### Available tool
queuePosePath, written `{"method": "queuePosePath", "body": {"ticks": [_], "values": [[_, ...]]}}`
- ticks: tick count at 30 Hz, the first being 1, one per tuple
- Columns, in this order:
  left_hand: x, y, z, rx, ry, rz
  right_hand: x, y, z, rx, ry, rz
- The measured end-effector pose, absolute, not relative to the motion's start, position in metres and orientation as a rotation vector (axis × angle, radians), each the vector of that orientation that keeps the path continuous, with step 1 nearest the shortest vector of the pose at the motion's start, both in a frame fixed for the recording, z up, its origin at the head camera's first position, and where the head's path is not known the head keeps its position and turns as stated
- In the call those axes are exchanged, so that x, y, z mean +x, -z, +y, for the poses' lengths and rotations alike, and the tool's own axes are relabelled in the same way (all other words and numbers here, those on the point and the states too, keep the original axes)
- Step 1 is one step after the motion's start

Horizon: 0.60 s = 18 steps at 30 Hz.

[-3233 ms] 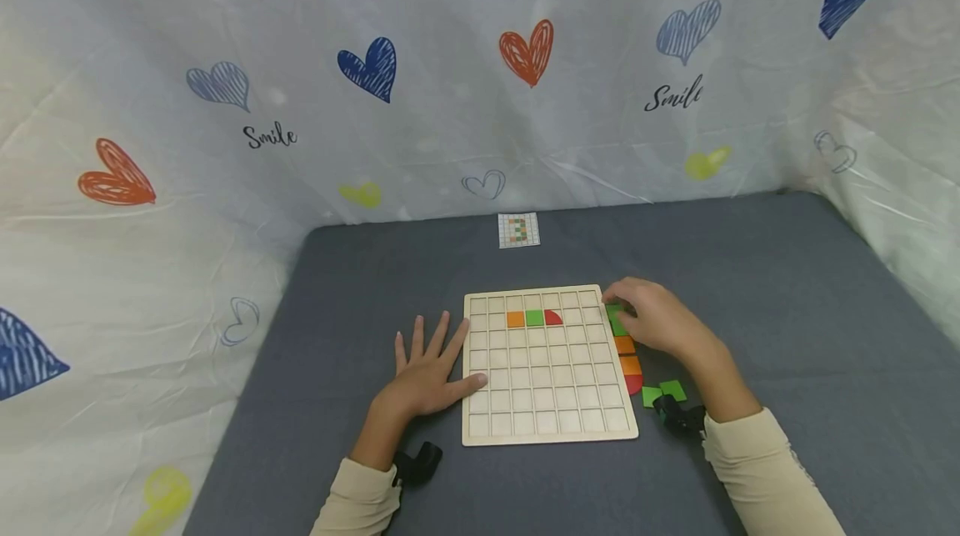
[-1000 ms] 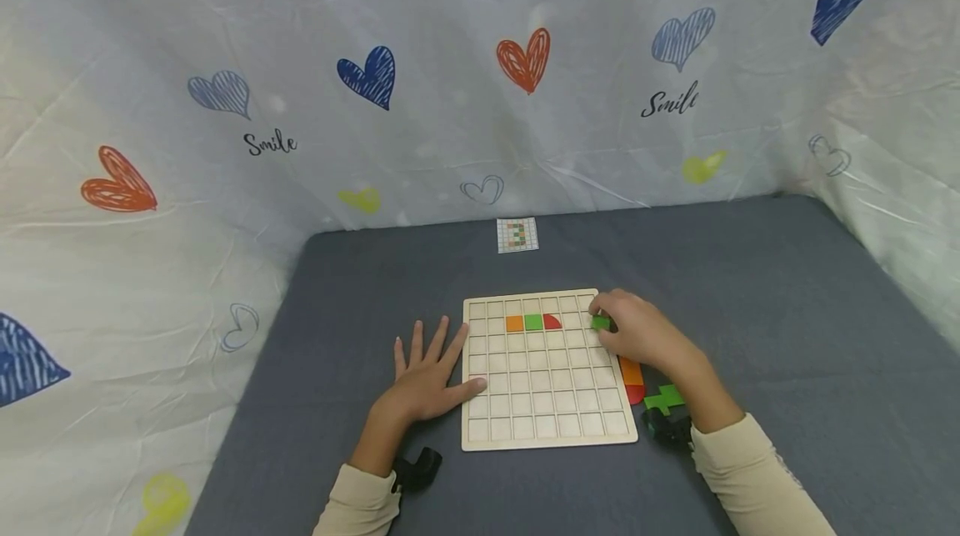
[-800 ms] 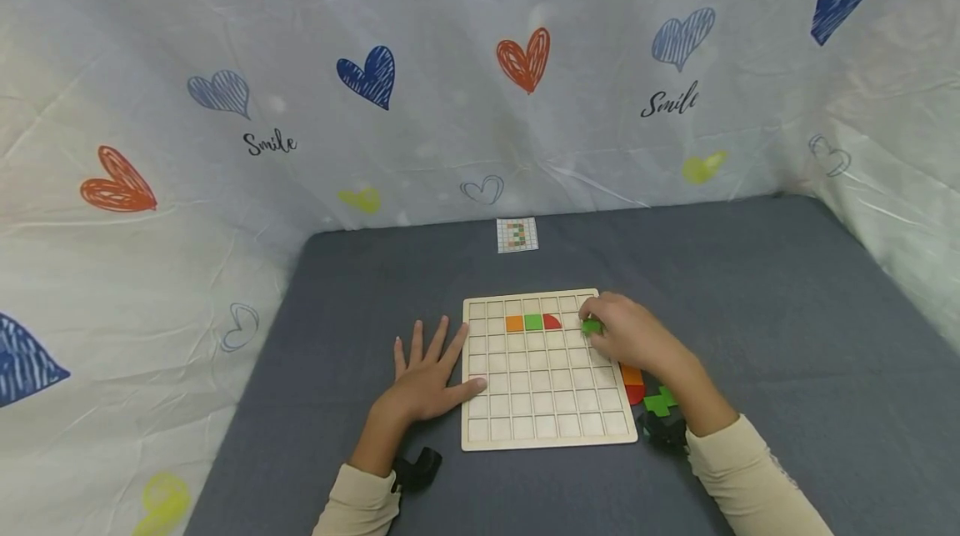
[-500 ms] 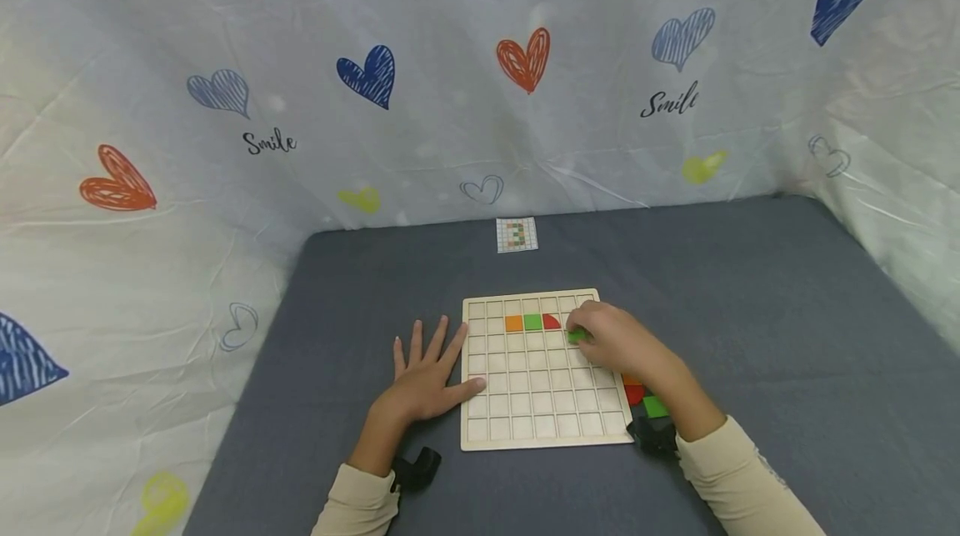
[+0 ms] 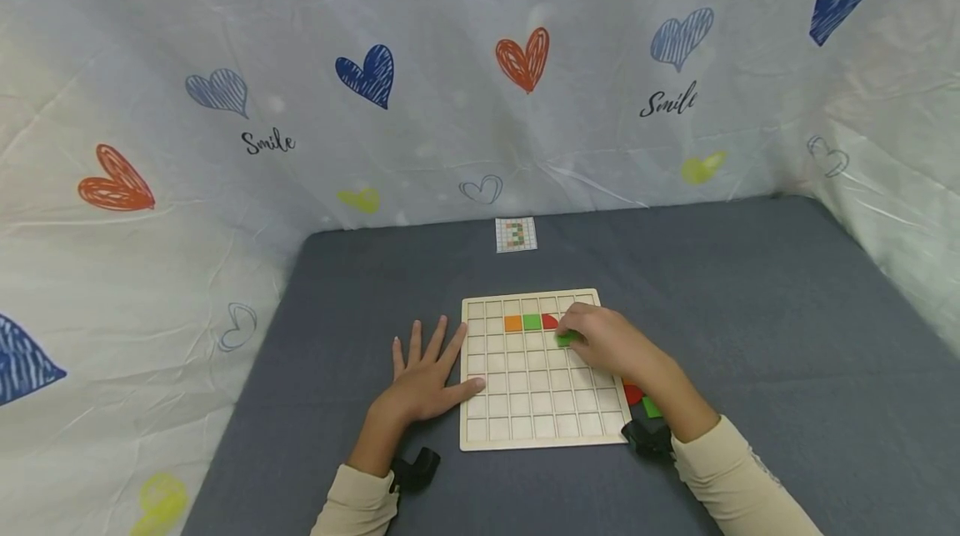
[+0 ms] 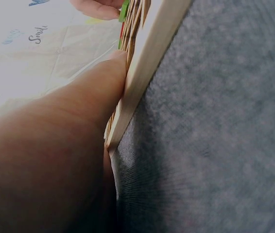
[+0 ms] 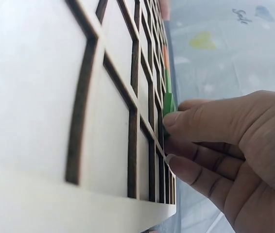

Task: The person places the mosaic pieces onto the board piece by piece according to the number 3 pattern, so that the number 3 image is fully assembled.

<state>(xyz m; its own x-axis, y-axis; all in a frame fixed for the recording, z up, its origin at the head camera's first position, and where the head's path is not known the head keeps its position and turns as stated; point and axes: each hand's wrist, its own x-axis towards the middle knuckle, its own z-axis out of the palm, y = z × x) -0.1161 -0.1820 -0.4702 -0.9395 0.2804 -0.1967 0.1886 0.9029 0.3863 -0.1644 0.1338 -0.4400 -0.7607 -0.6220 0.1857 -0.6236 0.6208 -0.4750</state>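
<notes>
A pale wooden grid board [image 5: 525, 403] lies on the grey table. In its second row sit an orange square tile [image 5: 513, 323], a green square tile [image 5: 532, 322] and a red quarter-round tile [image 5: 549, 321]. My right hand [image 5: 611, 340] pinches another green tile [image 5: 566, 340] between thumb and fingers, at the cell just below the red one. The right wrist view has this green tile [image 7: 168, 104] at the thumb tip, close over the grid. My left hand [image 5: 423, 382] lies flat with spread fingers, its thumb and index fingertip on the board's left edge.
Right of the board, partly under my right forearm, lie a red tile [image 5: 633, 393] and a green tile [image 5: 652, 408]. A small printed card [image 5: 516, 234] with a coloured grid pattern lies at the table's back edge. Behind hangs a white curtain [image 5: 435, 136] printed with hearts.
My right hand has picked up a green tile beside the board and carried it left over the grid to below the red tile. My left hand has stayed in place.
</notes>
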Motion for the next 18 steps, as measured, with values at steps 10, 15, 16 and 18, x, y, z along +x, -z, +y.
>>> {"method": "queuePosePath", "body": {"ticks": [10,15,16,18], "values": [[-0.1160,0.4612,-0.1805,0.339,-0.504,2.813,-0.1634,0.4381,0.1309,1.149,-0.856,-2.797],[-0.1153,0.4608,-0.1806,0.344,-0.521,2.807,-0.1631,0.4390,0.1307,1.150,-0.888,-2.791],[-0.1151,0.4609,-0.1807,0.343,-0.522,2.807,-0.1631,0.4394,0.1307,1.151,-0.890,-2.788],[-0.1148,0.4616,-0.1811,0.354,-0.546,2.811,-0.1632,0.4401,0.1305,1.151,-0.897,-2.781]]}}
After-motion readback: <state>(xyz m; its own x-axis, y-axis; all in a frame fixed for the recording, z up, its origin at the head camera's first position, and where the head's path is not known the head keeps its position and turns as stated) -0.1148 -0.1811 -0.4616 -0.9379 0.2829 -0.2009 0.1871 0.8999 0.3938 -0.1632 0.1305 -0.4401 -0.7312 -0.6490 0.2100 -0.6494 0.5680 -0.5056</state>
